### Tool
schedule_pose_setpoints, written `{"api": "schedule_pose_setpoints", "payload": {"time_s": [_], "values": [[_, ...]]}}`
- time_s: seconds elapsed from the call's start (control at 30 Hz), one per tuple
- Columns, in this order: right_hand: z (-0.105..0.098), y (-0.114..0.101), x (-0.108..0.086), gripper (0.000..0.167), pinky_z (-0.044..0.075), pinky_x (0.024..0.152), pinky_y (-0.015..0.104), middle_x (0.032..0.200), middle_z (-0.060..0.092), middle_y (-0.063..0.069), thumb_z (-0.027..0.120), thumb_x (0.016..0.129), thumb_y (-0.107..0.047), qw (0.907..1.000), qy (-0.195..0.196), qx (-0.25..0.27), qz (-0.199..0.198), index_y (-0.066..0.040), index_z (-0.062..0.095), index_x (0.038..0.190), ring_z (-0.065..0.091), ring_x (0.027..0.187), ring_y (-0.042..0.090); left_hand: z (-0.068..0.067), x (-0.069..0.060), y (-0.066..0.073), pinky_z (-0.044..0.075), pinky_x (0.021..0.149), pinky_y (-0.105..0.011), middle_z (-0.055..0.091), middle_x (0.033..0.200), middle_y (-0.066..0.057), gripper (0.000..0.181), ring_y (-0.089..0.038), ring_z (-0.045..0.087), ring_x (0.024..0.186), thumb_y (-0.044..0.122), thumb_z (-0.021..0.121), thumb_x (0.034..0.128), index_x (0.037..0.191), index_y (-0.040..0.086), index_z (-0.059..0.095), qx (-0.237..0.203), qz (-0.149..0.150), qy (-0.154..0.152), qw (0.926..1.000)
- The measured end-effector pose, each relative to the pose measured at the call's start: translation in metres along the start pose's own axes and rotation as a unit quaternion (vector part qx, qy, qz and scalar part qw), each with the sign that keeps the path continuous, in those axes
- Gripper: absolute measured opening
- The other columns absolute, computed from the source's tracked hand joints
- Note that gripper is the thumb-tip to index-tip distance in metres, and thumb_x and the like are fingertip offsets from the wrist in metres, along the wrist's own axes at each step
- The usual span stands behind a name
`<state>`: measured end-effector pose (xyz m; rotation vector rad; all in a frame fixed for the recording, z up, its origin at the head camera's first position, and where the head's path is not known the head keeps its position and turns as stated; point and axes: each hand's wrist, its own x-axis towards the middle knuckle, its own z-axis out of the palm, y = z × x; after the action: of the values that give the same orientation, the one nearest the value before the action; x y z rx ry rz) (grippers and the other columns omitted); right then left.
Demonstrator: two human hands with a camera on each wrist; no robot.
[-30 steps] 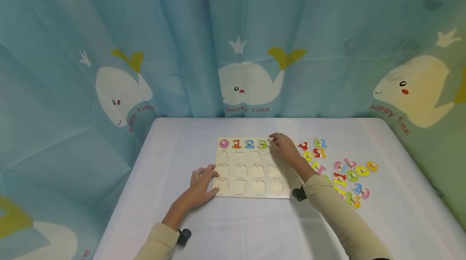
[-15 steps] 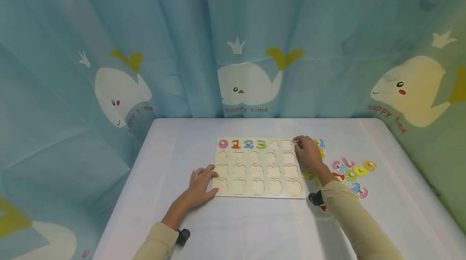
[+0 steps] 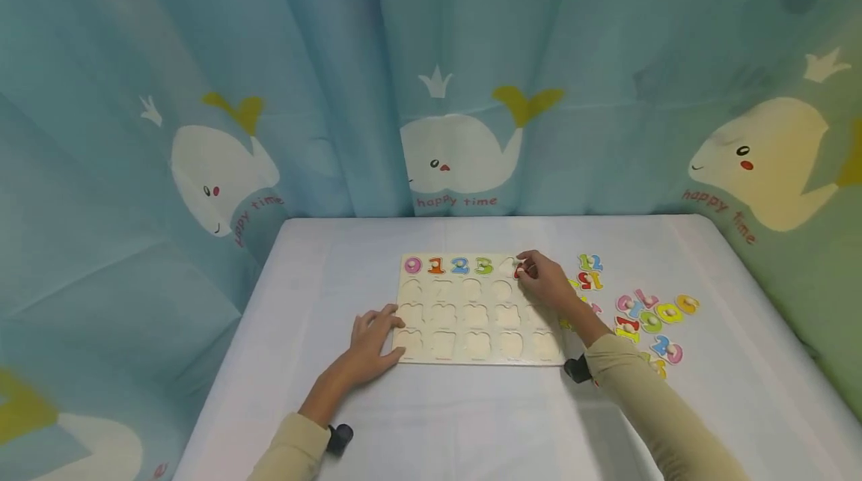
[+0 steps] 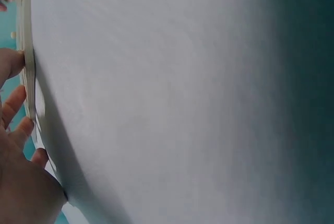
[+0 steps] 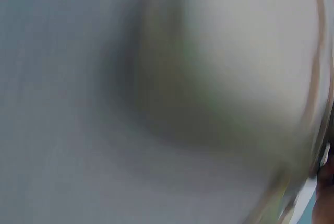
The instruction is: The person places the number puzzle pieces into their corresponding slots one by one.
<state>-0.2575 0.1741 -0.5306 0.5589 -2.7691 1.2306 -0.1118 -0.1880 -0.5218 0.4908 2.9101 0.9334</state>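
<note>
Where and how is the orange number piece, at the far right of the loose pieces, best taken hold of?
The orange number piece is probably best pinched by its small pale knob, from above: the piece lies flat, giving little edge. I would come in from the right, because the yellow piece lies close on its left.

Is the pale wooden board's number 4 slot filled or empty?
Empty: the slot shows bare wood; the right hand holds a red number piece nearby.
</note>
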Motion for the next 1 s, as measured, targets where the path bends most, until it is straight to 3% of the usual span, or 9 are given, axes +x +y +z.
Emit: {"api": "schedule_pose_setpoints", "payload": {"time_s": [0.2,0.4,0.53,0.7,0.87,1.0], "values": [[0.018,-0.017,0.018,0.021,0.047,0.069,0.039,0.090,0.058,0.010,0.057,0.091,-0.005,0.9998,-0.006,0.003,0.016,0.002,0.053,0.111,0.057,0.077,0.023,-0.002,-0.001,0.000,0.006,0.101,-0.067,0.037,0.142,-0.017,0.034,-0.039,0.032,0.121,0.017,0.066,0.0844,0.114,0.007,0.054,-0.005,0.004,0.001,1.0000],[0.024,-0.024,0.021,0.020,0.045,0.068,0.035,0.092,0.059,0.008,0.057,0.093,-0.011,0.9975,-0.020,-0.013,0.067,-0.001,0.054,0.110,0.054,0.076,0.021,-0.001,-0.002,-0.001,0.005,0.102,-0.066,0.036,0.143,-0.017,0.034,-0.039,0.031,0.123,0.016,0.066,0.0844,0.115,0.008,0.054,-0.005,-0.007,0.003,1.0000],[0.027,-0.026,0.022,0.021,0.043,0.064,0.035,0.092,0.058,0.009,0.058,0.092,-0.010,0.9976,-0.019,-0.027,0.061,0.000,0.054,0.111,0.051,0.074,0.021,-0.001,-0.003,-0.003,0.005,0.102,-0.066,0.037,0.143,-0.017,0.033,-0.038,0.032,0.122,0.017,0.066,0.0839,0.114,0.009,0.054,-0.002,-0.009,0.007,0.9999],[0.031,-0.026,0.022,0.025,0.045,0.069,0.037,0.094,0.059,0.011,0.058,0.092,-0.010,0.9969,-0.025,-0.044,0.061,0.001,0.053,0.114,0.053,0.078,0.022,-0.001,-0.006,-0.005,0.006,0.101,-0.067,0.038,0.142,-0.017,0.032,-0.039,0.032,0.121,0.015,0.066,0.0828,0.112,0.008,0.055,-0.007,-0.004,0.012,0.9999],[0.018,-0.022,0.013,0.028,0.046,0.071,0.040,0.098,0.056,0.014,0.054,0.094,-0.010,0.9973,-0.034,-0.044,0.048,0.004,0.054,0.119,0.054,0.083,0.025,0.000,-0.004,-0.006,0.008,0.099,-0.068,0.039,0.140,-0.017,0.032,-0.038,0.034,0.119,0.014,0.066,0.0827,0.111,0.007,0.055,-0.009,0.013,0.014,0.9998],[-0.009,-0.013,-0.005,0.025,0.047,0.069,0.044,0.103,0.053,0.019,0.054,0.092,-0.007,0.9928,0.010,-0.102,0.062,0.003,0.057,0.114,0.053,0.086,0.031,-0.002,-0.002,-0.005,0.007,0.100,-0.068,0.037,0.142,-0.016,0.032,-0.038,0.033,0.121,0.017,0.065,0.0842,0.113,0.008,0.054,-0.006,0.011,0.003,0.9999]]}}
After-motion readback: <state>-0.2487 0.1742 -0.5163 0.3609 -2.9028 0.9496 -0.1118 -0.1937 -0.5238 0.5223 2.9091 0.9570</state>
